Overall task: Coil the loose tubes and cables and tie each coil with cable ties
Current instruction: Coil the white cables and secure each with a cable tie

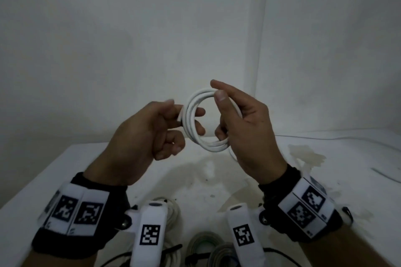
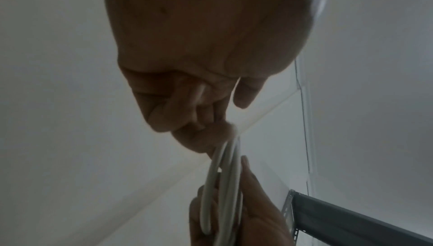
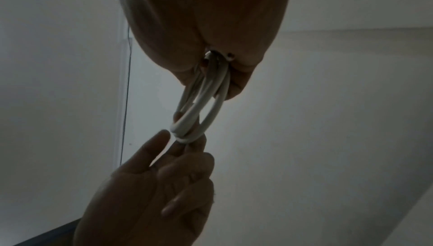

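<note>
The right hand (image 1: 243, 123) clamps one side of a white cable coil (image 1: 195, 119), thumb pressed on the top of the loops and fingers curled round them from behind. The left hand (image 1: 149, 130) pinches the opposite side, with two fingers poking through the ring. The coil hangs in the air between both hands, above a white table (image 1: 71, 169), with several turns lying side by side. No tie is on it that can be seen.

The likely trouble is springback: the cable looks stiff, and if either hand lets go to fetch a tie, the turns could fan out or unwind. The right wrist view shows the loops already spreading apart between the two grips. A loose tail, if one hangs below, could also snag the other coils (image 1: 204, 245) lying at the near edge of the table, some bound with dark ties (image 1: 173, 249).
</note>
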The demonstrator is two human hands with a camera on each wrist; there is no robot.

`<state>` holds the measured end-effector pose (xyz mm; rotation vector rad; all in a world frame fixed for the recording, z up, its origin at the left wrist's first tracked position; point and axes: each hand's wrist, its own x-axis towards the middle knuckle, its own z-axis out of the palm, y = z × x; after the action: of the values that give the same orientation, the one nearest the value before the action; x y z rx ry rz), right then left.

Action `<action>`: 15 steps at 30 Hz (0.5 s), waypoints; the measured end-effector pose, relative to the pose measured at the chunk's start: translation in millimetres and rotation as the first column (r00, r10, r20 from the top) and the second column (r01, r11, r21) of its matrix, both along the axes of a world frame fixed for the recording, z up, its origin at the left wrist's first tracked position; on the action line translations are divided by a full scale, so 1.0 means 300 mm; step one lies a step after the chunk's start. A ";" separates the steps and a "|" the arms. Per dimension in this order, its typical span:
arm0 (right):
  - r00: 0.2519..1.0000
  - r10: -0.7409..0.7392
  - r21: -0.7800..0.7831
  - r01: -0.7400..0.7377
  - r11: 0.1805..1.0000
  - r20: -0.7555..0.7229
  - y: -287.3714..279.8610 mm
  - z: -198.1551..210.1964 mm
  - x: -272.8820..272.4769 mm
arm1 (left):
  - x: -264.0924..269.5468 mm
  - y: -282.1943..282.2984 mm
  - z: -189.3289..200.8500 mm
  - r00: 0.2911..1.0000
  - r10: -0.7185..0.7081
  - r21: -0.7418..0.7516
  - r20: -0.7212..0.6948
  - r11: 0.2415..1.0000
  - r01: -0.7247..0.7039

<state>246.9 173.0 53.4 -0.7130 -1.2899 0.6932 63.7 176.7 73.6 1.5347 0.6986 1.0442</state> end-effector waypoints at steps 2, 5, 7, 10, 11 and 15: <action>1.000 -0.005 -0.002 0.005 1.000 0.031 -0.004 0.000 -0.001 | 0.000 -0.005 -0.001 0.986 0.076 0.113 -0.146 0.992 -0.060; 1.000 0.000 -0.026 -0.001 1.000 -0.019 -0.005 -0.007 -0.014 | 0.039 -0.023 -0.019 0.969 0.128 0.233 -0.210 0.969 -0.078; 0.995 0.030 -0.055 -0.035 0.998 -0.095 0.002 -0.014 -0.022 | 0.068 -0.025 -0.037 0.984 0.110 0.252 -0.137 0.965 -0.073; 0.988 0.042 -0.056 -0.051 0.997 -0.149 0.007 -0.012 -0.027 | 0.092 -0.016 -0.058 0.993 0.097 0.270 -0.065 0.960 -0.076; 0.988 0.028 -0.046 -0.035 0.998 -0.150 0.005 -0.007 -0.025 | 0.097 -0.017 -0.059 0.993 0.100 0.266 -0.067 0.961 -0.079; 0.992 -0.069 0.009 0.071 0.997 -0.106 -0.005 0.012 0.000 | 0.083 -0.015 -0.058 0.965 0.198 0.314 -0.173 0.940 -0.136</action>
<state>246.8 171.6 56.9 -0.6989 -1.1662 0.6565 88.7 172.2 56.1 1.8899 0.8534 1.1732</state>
